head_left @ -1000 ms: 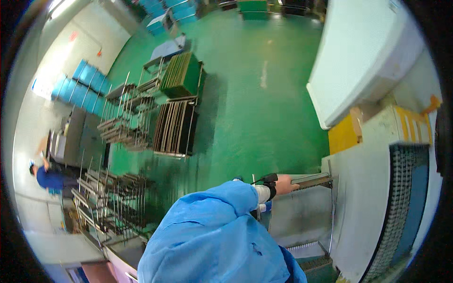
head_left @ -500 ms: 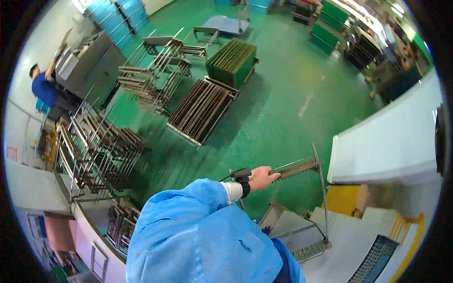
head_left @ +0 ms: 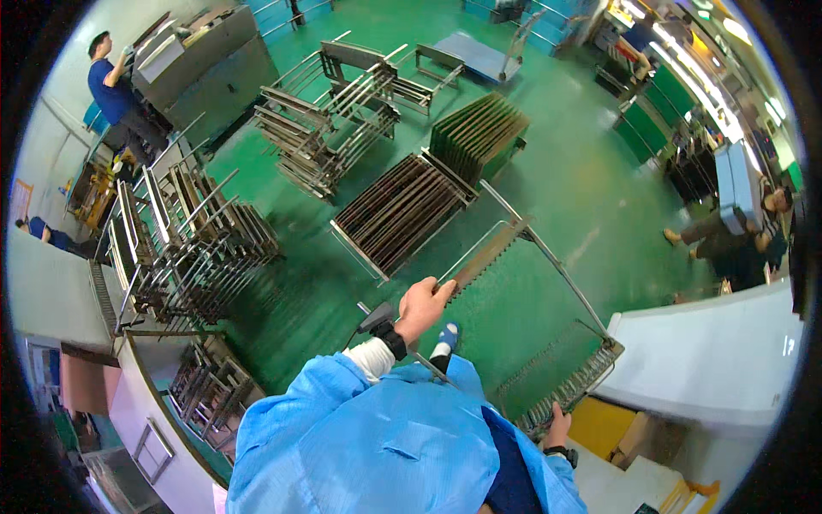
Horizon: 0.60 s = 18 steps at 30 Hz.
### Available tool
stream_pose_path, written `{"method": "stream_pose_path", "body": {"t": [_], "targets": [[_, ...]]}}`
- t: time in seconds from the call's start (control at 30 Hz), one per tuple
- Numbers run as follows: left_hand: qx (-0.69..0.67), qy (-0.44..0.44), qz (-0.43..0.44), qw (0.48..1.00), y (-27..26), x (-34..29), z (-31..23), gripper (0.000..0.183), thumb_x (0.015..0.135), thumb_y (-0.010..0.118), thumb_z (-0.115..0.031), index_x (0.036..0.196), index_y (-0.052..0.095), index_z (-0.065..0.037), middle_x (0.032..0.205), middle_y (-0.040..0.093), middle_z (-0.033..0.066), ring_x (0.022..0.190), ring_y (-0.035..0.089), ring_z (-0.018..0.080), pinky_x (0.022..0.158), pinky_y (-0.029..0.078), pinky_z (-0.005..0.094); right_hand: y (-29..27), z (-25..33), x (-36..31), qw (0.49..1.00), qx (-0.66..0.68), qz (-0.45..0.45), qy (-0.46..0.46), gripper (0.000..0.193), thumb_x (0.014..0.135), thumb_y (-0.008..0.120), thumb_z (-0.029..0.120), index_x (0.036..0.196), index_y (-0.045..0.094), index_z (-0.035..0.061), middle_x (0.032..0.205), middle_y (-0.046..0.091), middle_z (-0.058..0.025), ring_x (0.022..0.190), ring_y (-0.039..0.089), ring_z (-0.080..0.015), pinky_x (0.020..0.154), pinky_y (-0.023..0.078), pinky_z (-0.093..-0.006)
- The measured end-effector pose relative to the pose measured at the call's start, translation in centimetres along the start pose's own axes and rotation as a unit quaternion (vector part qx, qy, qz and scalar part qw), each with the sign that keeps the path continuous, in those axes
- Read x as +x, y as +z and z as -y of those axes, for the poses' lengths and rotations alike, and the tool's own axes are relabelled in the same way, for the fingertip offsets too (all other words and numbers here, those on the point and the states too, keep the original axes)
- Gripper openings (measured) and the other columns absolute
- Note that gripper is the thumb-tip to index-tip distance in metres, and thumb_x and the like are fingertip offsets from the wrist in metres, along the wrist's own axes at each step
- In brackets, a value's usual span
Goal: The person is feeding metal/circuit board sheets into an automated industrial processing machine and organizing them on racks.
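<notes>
Both hands carry a slotted metal rack (head_left: 492, 257), an open frame with toothed bars at its two ends and thin rods along the sides. My left hand (head_left: 423, 306) wraps round the far toothed bar; a dark wristband with a small device sits on that wrist. My right hand (head_left: 558, 424) grips the near, comb-like end at the lower right, its fingers partly hidden. Tilted in front of my body, the rack shows the green floor through its opening. Blue sleeves cover my arms.
Stacked metal racks (head_left: 184, 240) stand at left, more racks (head_left: 334, 120) farther back. Two loads of upright panels (head_left: 402, 210) rest mid-floor, near a blue cart (head_left: 479, 56). A white counter (head_left: 702, 351) lies right. One person (head_left: 116, 90) works far left, another (head_left: 741, 231) sits right.
The rack has swung left and up with my left hand. My right hand has come into view on its near end. My view has turned, and a foot now shows below the rack.
</notes>
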State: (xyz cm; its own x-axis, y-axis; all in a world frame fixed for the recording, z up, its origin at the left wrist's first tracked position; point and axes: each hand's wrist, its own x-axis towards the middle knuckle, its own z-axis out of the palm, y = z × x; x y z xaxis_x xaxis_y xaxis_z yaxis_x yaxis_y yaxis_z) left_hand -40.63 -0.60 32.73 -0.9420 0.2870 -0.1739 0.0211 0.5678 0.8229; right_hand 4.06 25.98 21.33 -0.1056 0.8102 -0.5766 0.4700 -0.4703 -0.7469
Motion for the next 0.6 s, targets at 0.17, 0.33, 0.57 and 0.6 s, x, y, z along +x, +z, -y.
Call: {"method": "stream_pose_path", "body": {"t": [0.17,0.33,0.57,0.6], "targets": [[0.017,-0.067,-0.063,0.996,-3.6,4.7,0.7,0.051,0.085,0.057,-0.05,0.071,0.057,-0.001,0.071,0.06,0.0202,0.068,0.058,0.0377,0.059,0.042,0.0454,8.9,6.9,7.7,0.997,-0.013,0.07,-0.021,0.077,0.078,0.075,0.025,0.133,0.034,-0.0089,0.122,0.049,-0.0126,0.106,0.049,-0.0219,0.09,0.039,-0.0361],[-0.014,-0.081,-0.178,0.981,-8.4,8.9,1.2,0.049,0.087,0.058,-0.045,0.068,0.054,0.0,0.065,0.055,0.0208,0.059,0.052,0.037,0.055,0.039,0.0445,21.2,18.5,9.2,0.978,-0.052,0.156,-0.128,0.044,0.079,0.074,0.024,0.105,0.053,-0.0044,0.101,0.055,-0.0084,0.09,0.049,-0.0191,0.078,0.039,-0.0348],[-0.056,-0.148,-0.306,0.939,-14.2,11.4,2.3,0.049,0.087,0.058,-0.045,0.066,0.051,-0.001,0.06,0.051,0.0183,0.054,0.047,0.0339,0.053,0.038,0.0425,34.2,27.1,12.7,0.953,-0.087,0.248,-0.147,0.027,0.079,0.073,0.017,0.09,0.053,0.003,0.085,0.051,-0.002,0.076,0.047,-0.0143,0.067,0.038,-0.0316],[-0.067,-0.156,-0.321,0.932,-15.0,11.4,2.6,0.048,0.087,0.059,-0.043,0.065,0.051,-0.001,0.059,0.05,0.0177,0.053,0.045,0.0313,0.052,0.038,0.0416,35.6,28.5,12.8,0.949,-0.102,0.262,-0.143,0.028,0.078,0.073,0.014,0.092,0.052,0.0019,0.09,0.052,-0.0035,0.08,0.047,-0.0153,0.071,0.039,-0.0321]]}}
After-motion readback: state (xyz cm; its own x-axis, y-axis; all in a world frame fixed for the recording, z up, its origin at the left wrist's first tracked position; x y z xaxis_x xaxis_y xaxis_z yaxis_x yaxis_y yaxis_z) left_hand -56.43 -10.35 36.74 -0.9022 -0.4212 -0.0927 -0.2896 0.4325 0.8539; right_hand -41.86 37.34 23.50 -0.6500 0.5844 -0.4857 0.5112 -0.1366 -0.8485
